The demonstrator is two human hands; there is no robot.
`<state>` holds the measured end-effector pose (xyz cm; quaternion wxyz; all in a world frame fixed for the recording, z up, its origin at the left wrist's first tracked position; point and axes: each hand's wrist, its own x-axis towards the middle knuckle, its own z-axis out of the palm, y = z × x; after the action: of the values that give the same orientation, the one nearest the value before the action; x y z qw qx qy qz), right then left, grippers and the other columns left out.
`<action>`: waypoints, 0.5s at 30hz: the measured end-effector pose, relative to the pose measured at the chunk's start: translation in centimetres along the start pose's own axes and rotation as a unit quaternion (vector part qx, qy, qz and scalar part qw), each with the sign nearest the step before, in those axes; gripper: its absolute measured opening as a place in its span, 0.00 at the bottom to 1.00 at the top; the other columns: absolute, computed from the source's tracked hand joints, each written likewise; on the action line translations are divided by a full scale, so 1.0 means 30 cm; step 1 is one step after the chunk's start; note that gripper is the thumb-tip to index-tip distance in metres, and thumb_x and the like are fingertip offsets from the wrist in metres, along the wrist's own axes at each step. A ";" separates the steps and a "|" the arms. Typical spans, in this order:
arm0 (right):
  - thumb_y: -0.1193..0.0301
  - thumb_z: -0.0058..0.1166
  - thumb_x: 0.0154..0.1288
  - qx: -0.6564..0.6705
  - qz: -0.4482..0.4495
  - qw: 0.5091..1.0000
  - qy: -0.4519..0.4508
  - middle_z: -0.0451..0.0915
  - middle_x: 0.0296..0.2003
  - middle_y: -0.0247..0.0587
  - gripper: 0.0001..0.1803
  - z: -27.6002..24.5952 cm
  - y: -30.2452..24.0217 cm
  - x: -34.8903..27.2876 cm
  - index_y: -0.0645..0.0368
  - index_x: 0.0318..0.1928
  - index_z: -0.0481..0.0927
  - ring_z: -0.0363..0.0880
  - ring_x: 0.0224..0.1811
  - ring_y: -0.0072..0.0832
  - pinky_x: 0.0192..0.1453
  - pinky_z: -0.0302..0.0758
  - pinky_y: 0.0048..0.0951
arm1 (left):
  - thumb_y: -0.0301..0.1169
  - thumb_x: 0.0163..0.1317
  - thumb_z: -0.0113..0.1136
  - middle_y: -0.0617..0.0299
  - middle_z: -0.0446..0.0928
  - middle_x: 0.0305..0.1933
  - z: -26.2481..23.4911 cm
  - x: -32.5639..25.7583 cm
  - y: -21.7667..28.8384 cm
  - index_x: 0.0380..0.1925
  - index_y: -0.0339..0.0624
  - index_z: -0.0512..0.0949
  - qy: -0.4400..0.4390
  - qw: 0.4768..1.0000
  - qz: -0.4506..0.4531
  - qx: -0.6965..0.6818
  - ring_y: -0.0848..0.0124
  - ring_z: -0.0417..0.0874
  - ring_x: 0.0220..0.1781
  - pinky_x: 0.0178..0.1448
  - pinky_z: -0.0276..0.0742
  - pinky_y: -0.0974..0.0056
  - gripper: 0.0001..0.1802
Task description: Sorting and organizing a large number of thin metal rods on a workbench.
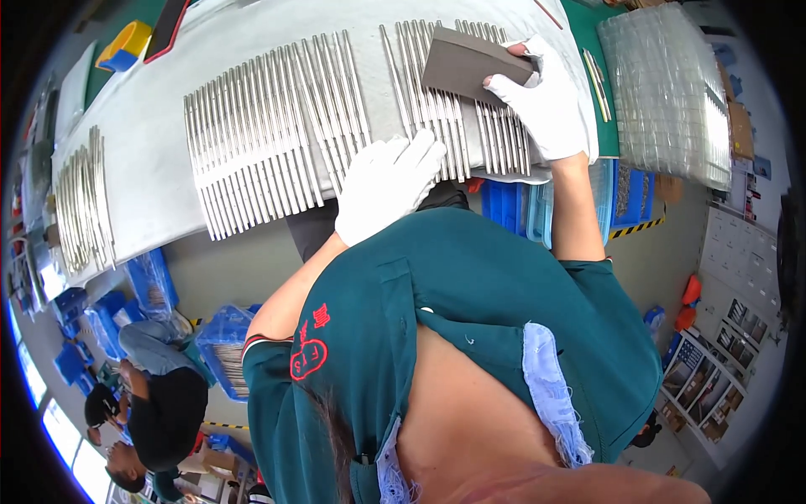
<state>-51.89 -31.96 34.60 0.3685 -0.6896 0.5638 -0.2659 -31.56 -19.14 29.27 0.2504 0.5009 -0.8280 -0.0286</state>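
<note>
Shiny metal rods lie side by side in rows on a white-covered table. My right hand, in a white glove with thumb and fingertip bare, grips a dark grey rectangular block by its right end. The block lies over the right-hand group of rods and hides part of them. My left hand, also gloved, rests with its fingers stretched out flat at the lower ends of the rods in the middle, left of the block.
A smaller group of rods lies at the far left. Yellow tape sits at the back left. Clear plastic-wrapped packs stand at the right, past two thin sticks. Blue bins are below the table; other people sit behind left.
</note>
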 end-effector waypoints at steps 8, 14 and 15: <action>0.67 0.61 0.57 -0.067 -0.169 0.980 -0.079 0.78 0.55 0.44 0.30 -0.030 0.006 -0.033 0.46 0.63 0.74 0.75 0.59 0.39 0.65 0.68 0.33 | 0.33 0.46 0.66 0.57 0.79 0.51 0.003 -0.005 -0.007 0.50 0.42 0.78 0.036 0.997 0.022 -0.070 0.63 0.81 0.35 0.36 0.77 0.61 0.26; 0.72 0.62 0.58 0.048 -0.106 0.956 -0.270 0.77 0.59 0.41 0.26 -0.044 -0.071 -0.034 0.59 0.59 0.76 0.73 0.62 0.30 0.67 0.68 0.30 | 0.33 0.51 0.64 0.57 0.78 0.39 -0.037 0.030 0.007 0.41 0.41 0.78 -0.009 0.990 0.015 -0.139 0.58 0.78 0.32 0.36 0.76 0.57 0.17; 0.73 0.61 0.58 0.040 -0.121 0.941 -0.312 0.78 0.58 0.41 0.25 -0.018 -0.092 -0.034 0.59 0.58 0.77 0.74 0.61 0.30 0.66 0.69 0.29 | 0.34 0.53 0.60 0.56 0.75 0.43 -0.039 0.024 0.014 0.44 0.39 0.76 -0.041 0.992 -0.002 -0.121 0.59 0.78 0.39 0.42 0.75 0.57 0.18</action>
<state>-50.92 -30.81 37.20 0.5183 -0.7858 0.3218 -0.1018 -31.64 -19.29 30.70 0.2751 0.4667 -0.8272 -0.1489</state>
